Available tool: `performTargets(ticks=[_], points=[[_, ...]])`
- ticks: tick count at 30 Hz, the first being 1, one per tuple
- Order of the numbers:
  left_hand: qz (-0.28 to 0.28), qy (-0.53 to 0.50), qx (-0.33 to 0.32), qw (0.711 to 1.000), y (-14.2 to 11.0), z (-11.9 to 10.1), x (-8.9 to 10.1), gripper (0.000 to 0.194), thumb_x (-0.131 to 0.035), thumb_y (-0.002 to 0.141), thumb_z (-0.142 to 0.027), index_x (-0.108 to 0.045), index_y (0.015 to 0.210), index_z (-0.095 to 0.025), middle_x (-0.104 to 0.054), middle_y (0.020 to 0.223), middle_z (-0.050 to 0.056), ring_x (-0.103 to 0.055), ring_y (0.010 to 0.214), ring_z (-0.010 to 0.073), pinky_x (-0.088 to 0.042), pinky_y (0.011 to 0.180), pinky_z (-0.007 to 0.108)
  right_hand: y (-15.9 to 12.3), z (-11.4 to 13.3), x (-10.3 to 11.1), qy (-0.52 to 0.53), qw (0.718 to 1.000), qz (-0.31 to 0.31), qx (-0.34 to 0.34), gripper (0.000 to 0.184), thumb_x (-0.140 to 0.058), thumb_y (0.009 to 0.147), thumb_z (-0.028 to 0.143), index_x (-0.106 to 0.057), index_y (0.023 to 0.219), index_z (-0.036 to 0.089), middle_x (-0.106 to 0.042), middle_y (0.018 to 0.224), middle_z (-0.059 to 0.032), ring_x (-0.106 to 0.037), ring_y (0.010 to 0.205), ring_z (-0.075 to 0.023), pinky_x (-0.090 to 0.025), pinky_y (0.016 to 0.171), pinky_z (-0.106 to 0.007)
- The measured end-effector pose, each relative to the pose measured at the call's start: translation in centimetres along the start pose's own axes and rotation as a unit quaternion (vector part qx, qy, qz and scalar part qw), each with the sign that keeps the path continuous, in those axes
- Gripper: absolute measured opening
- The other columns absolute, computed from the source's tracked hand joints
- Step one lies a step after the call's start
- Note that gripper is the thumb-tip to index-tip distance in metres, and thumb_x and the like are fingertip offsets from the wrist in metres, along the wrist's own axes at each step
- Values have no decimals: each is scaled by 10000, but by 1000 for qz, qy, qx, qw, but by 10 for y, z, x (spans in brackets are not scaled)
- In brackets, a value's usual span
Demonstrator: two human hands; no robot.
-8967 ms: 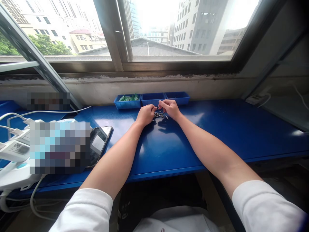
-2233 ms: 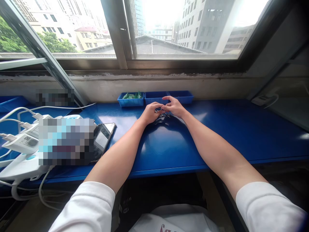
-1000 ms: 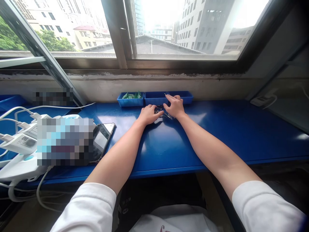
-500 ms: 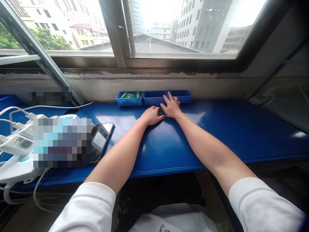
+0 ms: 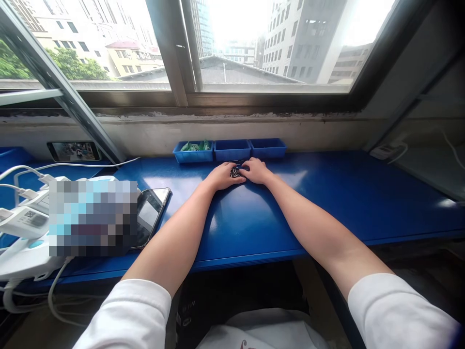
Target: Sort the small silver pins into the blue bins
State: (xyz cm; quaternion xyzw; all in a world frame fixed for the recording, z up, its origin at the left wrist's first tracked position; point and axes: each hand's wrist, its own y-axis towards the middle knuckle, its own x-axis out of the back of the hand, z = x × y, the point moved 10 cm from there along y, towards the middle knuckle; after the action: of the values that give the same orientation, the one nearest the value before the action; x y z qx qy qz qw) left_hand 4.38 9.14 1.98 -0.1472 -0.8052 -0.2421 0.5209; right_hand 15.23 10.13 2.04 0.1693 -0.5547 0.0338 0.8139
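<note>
A smartphone (image 5: 150, 216) on the blue bench (image 5: 345, 208) (white cable (image 5: 72, 164) alongside)

No readable text, QR code (image 5: 37, 220) on white power adapter (image 5: 22, 223)

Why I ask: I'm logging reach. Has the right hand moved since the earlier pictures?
Yes: the right hand has drawn back toward the person, away from the middle blue tray, and now rests beside the small metal pieces.

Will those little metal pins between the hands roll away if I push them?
The small metal pins look thin and round, so they would probably roll on the shiny blue tabletop. They look stiff, not bendy, and probably slippery to pinch.
</note>
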Motion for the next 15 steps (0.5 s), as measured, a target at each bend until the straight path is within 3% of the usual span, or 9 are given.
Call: performTargets(ticks=[6,15], points=[[10,4,-7,1000,3,1,-6,714,-563,722,-653,-536,1259,-182,-565,1271,119,-530,1159,284,-432,951,345,3,7,-1,61,996,-16,58,181,-543,844,317,-683,887,209,-619,973,-54,-584,866,-170,-444,796,-284],[12,14,0,1000,-1,-5,-2,659,-554,744,-636,-558,1237,-199,-573,1258,100,-544,1137,280,-440,936,334,7,4,-2,63,997,-21,46,111,-555,828,284,-618,810,194,-638,896,-46,-567,793,-164,-420,694,-266]])
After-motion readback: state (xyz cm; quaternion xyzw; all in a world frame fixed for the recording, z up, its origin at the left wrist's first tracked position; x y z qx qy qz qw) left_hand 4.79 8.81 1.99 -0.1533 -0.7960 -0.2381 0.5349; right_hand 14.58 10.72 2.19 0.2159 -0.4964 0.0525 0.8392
